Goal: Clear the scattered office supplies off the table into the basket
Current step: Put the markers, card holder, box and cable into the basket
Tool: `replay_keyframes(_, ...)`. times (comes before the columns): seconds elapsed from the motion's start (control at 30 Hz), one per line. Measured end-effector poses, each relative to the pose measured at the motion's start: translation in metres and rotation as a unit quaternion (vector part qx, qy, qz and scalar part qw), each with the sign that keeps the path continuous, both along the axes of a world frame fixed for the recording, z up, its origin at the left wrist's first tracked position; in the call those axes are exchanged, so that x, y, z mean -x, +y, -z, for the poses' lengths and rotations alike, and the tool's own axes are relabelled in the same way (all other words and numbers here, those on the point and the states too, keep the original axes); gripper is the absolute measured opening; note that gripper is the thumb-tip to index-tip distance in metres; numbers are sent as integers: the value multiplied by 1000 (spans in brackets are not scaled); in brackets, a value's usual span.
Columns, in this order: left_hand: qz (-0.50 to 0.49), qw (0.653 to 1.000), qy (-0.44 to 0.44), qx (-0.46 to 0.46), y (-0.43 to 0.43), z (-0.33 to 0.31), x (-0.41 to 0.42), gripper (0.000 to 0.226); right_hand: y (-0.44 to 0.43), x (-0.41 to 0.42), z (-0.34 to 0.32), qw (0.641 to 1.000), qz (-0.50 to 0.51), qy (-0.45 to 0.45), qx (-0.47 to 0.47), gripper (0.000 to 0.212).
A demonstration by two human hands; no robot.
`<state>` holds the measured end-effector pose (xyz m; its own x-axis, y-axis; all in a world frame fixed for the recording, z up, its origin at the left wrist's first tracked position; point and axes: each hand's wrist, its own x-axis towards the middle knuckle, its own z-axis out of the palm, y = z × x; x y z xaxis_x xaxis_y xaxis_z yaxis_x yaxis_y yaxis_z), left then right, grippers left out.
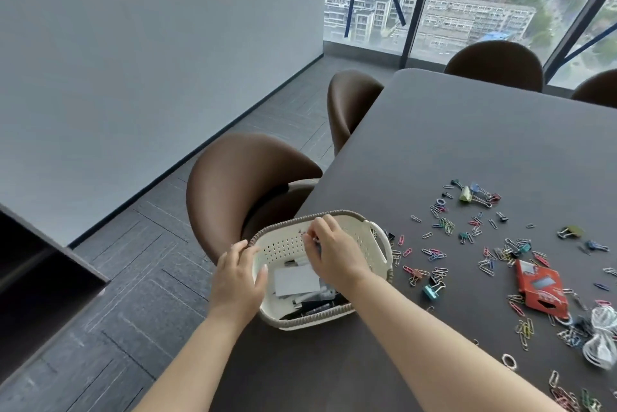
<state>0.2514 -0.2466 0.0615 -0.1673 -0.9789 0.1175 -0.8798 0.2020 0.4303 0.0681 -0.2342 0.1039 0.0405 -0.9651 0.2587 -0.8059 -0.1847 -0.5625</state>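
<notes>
From the basket [334, 213], bare table [467, 131] lies open toward 1 o'clock and again at 6 o'clock. Toward 3 o'clock, paper clips [434, 254], binder clips [467, 194], a red packet [541, 288] and a white cord [601, 335] crowd the surface. A chair [240, 178] stands close at 11 o'clock.

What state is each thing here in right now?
basket: upright at the corner of the table, partly filled.
left hand: grips basket rim.
right hand: over basket, fingers curled; what they hold is unclear.
paper clips: scattered on table.
red packet: lying flat.
white cable: bundled on table.
</notes>
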Motion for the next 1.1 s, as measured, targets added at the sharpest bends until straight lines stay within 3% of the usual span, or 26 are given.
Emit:
replay_keyframes(0.13, 0, 999, 37, 0, 2, 4, 3, 36, -10, -8, 29, 985, -1, 99, -144, 28)
replay_keyframes(0.3, 1, 1000, 7, 4, 0, 4, 2, 40, -11, 4, 34, 952, -21, 173, -253, 40)
replay_keyframes(0.37, 8, 1000, -15, 5, -1, 1, 2, 41, -7, 7, 32, 963, -7, 152, -221, 36)
replay_keyframes(0.53, 50, 995, -31, 81, -2, -17, 18, 37, 15, 28, 21, 992, 57, 103, -41, 23)
replay_keyframes(0.67, 104, 986, -9, 130, 0, -33, 60, 31, 42, 59, 13, 987, 112, 80, 89, 20)
replay_keyframes(0.8, 171, 976, 22, 134, 18, -37, 131, 28, 85, 123, 15, 974, 203, 62, 79, 19)
replay_keyframes(1.1, 332, 941, 14, 59, 77, -7, 289, 32, 201, 274, 49, 937, 340, 64, -52, 12)
